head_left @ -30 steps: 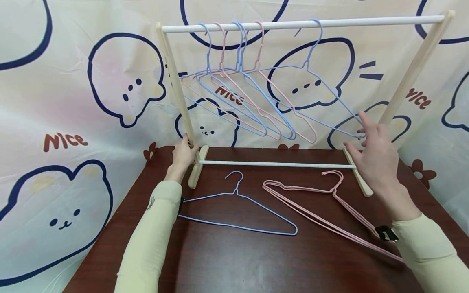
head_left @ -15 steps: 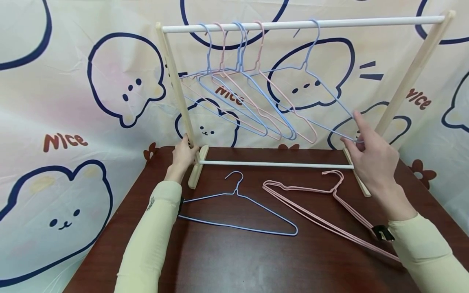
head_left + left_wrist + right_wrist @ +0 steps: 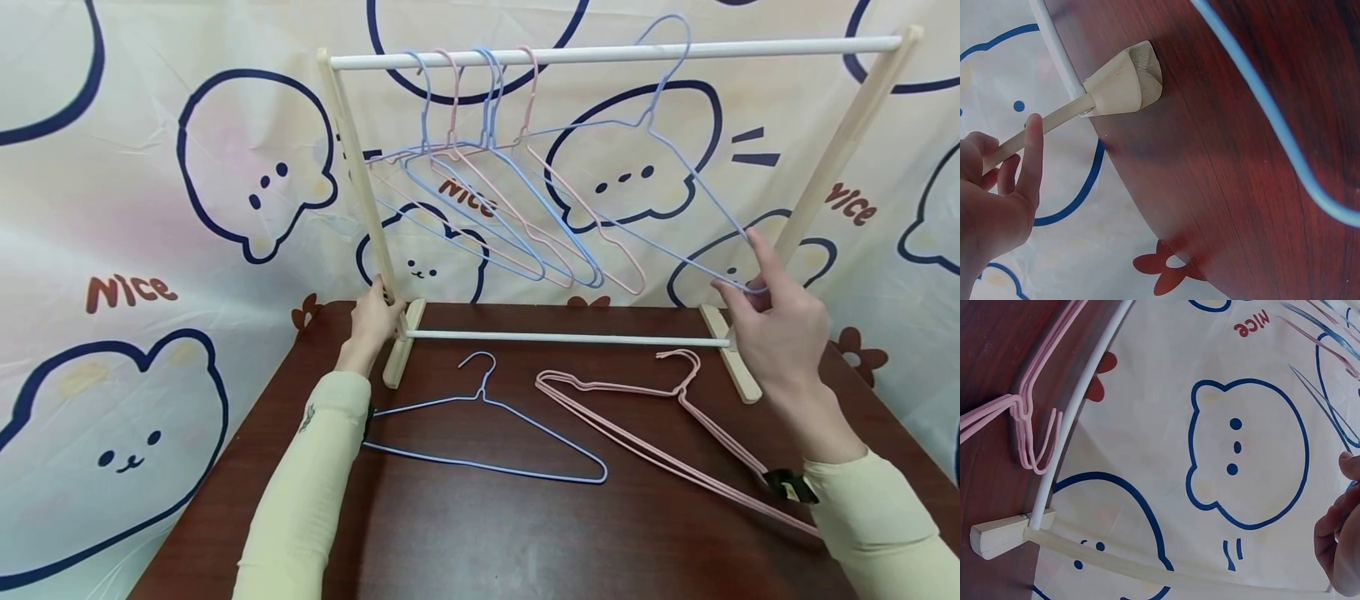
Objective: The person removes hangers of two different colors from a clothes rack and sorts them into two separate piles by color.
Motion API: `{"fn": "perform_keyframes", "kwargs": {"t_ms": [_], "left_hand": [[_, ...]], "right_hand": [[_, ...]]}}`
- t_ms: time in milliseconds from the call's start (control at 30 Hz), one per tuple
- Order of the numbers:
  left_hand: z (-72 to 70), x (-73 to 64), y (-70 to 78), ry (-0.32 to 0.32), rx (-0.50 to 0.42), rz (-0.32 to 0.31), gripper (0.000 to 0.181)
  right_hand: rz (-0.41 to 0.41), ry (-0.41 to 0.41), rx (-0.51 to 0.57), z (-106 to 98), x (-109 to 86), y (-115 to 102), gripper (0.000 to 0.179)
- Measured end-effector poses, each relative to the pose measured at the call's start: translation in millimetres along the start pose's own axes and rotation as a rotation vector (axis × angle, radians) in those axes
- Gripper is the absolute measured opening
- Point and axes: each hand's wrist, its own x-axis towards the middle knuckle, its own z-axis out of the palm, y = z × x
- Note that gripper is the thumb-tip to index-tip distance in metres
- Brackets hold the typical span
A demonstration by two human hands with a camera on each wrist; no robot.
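Observation:
My left hand (image 3: 375, 317) grips the left wooden upright (image 3: 363, 187) of a clothes rack near its foot. The left wrist view shows the same hand (image 3: 1004, 187) with its fingers about the wooden post (image 3: 1063, 115). My right hand (image 3: 783, 333) pinches the lower right corner of a blue clothes hanger (image 3: 697, 179). That hanger's hook rises above the white top rail (image 3: 585, 55), its tip at rail height; whether it touches the rail I cannot tell. At the right wrist view's edge, only part of the right hand (image 3: 1341, 525) shows.
Several blue and pink hangers (image 3: 491, 150) hang on the rail's left half. A blue hanger (image 3: 495, 471) and a few stacked pink hangers (image 3: 637, 387) lie on the dark wooden table (image 3: 480, 542). A white lower bar (image 3: 562, 337) joins the rack's feet. Patterned cloth hangs behind.
My right hand has closed its fingers on the blue hanger's corner, then moved slightly right. The hanger's hook has risen off its seat on the rail. My left hand stays put.

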Motion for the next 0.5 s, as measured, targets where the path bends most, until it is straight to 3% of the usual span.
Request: {"fn": "perform_keyframes", "kwargs": {"t_ms": [267,400,500], "left_hand": [[-0.2,0.1,-0.6,0.007,0.005,0.009,0.045],[-0.2,0.1,-0.8,0.006,0.013,0.011,0.043],[-0.8,0.3,-0.1,0.006,0.016,0.011,0.043]], "right_hand": [[0.036,0.06,0.091,-7,-0.1,-12,0.059],[0.067,0.038,0.107,-17,-5.7,-27,0.059],[0.094,0.006,0.112,-22,-15.1,-25,0.061]]}}
